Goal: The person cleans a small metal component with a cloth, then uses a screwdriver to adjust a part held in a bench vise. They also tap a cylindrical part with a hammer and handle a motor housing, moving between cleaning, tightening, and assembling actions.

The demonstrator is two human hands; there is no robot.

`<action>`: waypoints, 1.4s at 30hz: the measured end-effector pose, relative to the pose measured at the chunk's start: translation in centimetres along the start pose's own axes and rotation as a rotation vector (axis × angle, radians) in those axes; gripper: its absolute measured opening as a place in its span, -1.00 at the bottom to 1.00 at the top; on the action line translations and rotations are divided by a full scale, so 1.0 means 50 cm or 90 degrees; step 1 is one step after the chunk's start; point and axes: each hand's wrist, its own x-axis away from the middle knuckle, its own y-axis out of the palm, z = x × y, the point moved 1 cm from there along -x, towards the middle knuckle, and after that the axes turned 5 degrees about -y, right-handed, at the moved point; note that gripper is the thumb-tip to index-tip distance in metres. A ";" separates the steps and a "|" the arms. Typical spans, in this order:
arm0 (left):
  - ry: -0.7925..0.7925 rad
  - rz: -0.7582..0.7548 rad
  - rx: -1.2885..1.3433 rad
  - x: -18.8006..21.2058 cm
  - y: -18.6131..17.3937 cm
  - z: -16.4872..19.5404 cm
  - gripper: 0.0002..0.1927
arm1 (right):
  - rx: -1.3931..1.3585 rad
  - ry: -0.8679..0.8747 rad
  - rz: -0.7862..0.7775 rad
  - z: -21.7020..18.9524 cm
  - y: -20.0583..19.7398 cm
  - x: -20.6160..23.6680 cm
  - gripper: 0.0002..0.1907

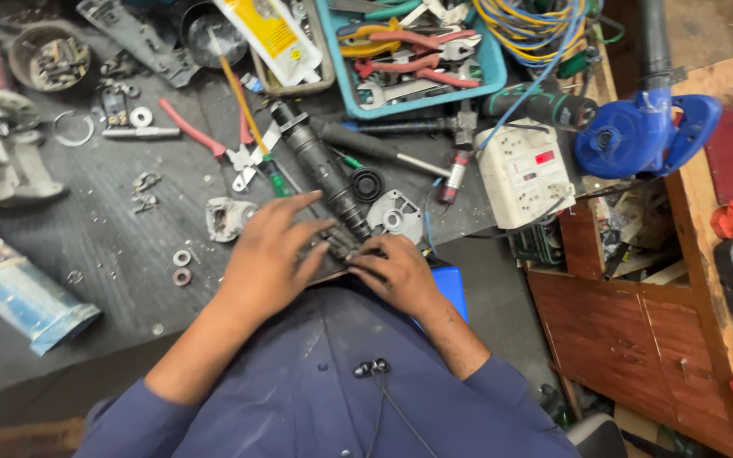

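Both hands, left hand (269, 254) & right hand (396, 271), fingers curled, on black tool shaft (324, 174).

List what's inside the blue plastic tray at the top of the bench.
The blue plastic tray holds red-handled pliers, yellow-handled pliers and steel wrenches, piled together. Whatever lies under the pile is hidden, and the tray's far end is out of frame.

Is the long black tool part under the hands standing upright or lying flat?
Lying flat. The long black part rests on the dark bench, its near end under the left hand and right hand.
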 end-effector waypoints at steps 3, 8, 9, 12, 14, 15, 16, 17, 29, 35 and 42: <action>-0.036 0.013 0.054 0.007 -0.020 0.002 -0.68 | -0.018 0.005 0.003 0.025 -0.027 -0.014 -0.76; -0.107 0.013 0.090 0.013 -0.030 0.014 -0.66 | 0.067 -0.004 0.026 0.088 -0.097 -0.057 -0.83; -0.108 0.015 0.083 0.013 -0.031 0.018 -0.67 | 0.087 -0.017 0.026 0.111 -0.117 -0.073 -0.83; -0.102 0.018 0.060 0.005 -0.034 0.028 -0.66 | 0.166 0.000 0.000 0.188 -0.177 -0.125 -0.72; -0.085 0.015 0.050 -0.009 -0.036 0.033 -0.64 | 0.234 -0.010 -0.011 0.251 -0.223 -0.171 -0.62; -0.081 0.008 0.042 -0.020 -0.037 0.034 -0.61 | 0.265 -0.021 -0.011 0.281 -0.245 -0.197 -0.59; -0.078 0.004 0.032 -0.032 -0.037 0.035 -0.57 | 0.269 -0.013 -0.041 0.313 -0.265 -0.228 -0.59; -0.077 -0.001 0.023 -0.047 -0.036 0.035 -0.54 | 0.272 -0.004 -0.072 0.342 -0.281 -0.256 -0.59; 0.012 -0.024 -0.025 -0.328 0.001 -0.001 -0.23 | 0.323 -0.139 -0.217 0.492 -0.255 -0.471 -0.19; 0.049 -0.032 -0.090 -0.492 0.034 -0.057 -0.17 | 0.215 -0.102 -0.368 0.532 -0.299 -0.565 -0.39; 0.092 -0.018 -0.175 -0.662 0.120 -0.156 -0.21 | 0.136 -0.054 -0.167 0.755 -0.300 -0.742 -0.63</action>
